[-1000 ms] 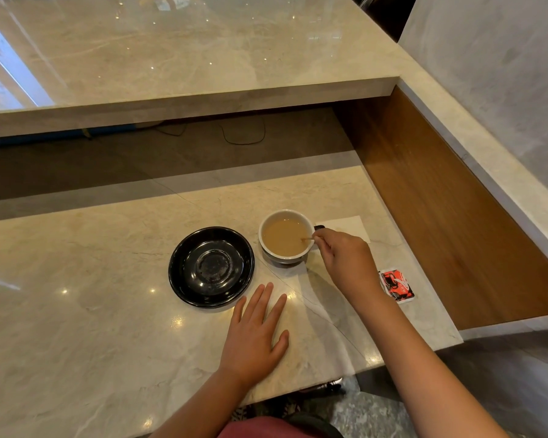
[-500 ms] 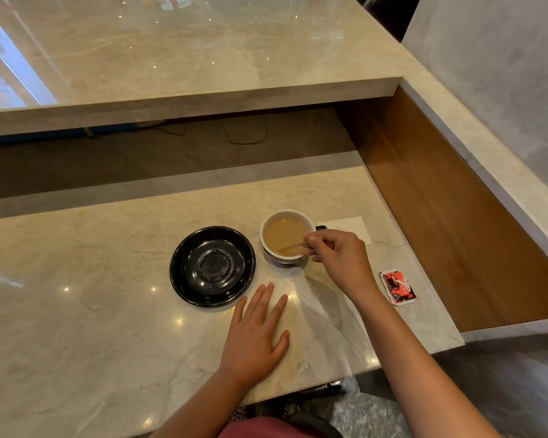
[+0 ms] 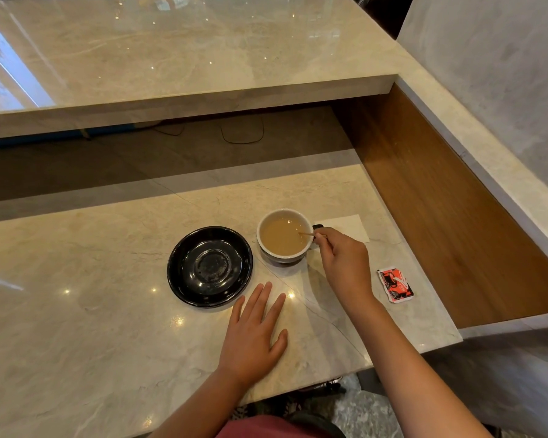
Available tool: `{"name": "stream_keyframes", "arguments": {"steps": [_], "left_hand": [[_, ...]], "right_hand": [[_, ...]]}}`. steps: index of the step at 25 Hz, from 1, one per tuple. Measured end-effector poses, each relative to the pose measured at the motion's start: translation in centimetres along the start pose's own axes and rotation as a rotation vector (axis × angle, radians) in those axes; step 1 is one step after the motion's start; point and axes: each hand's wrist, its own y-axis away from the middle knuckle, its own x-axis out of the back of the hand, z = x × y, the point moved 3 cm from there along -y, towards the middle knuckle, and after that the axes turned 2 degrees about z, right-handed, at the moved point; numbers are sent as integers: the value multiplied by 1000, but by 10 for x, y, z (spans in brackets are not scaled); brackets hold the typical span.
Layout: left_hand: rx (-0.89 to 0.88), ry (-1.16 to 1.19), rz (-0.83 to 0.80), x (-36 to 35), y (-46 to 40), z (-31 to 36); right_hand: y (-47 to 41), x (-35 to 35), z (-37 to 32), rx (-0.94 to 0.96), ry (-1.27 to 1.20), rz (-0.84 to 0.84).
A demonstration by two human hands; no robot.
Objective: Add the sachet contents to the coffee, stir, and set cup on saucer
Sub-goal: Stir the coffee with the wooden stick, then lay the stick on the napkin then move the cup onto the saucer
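Observation:
A white cup (image 3: 268, 251) of light brown coffee stands on the marble counter, its dark handle pointing right. My right hand (image 3: 342, 263) is just right of the cup, pinching a thin wooden stirrer (image 3: 305, 233) whose tip dips into the coffee. An empty black saucer (image 3: 209, 267) lies to the left of the cup, not touching it. My left hand (image 3: 253, 336) rests flat on the counter below the saucer, fingers spread. A red, white and black sachet (image 3: 395, 285) lies to the right of my right wrist.
A white paper napkin (image 3: 348, 227) lies behind my right hand. A raised marble ledge (image 3: 171, 74) runs across the back, and a wooden side wall (image 3: 440, 200) closes the right. The counter's front edge (image 3: 298, 387) is near my body.
The right hand has shifted the stirrer inside the cup, from the left-centre of the coffee towards its right side. The left hand, saucer and sachet have stayed put.

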Motion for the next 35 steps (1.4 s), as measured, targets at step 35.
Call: {"name": "stream_keyframes", "arguments": {"steps": [35], "left_hand": [[4, -11, 0, 0, 0, 1]], "right_hand": [[10, 49, 101, 654, 454, -157]]}}
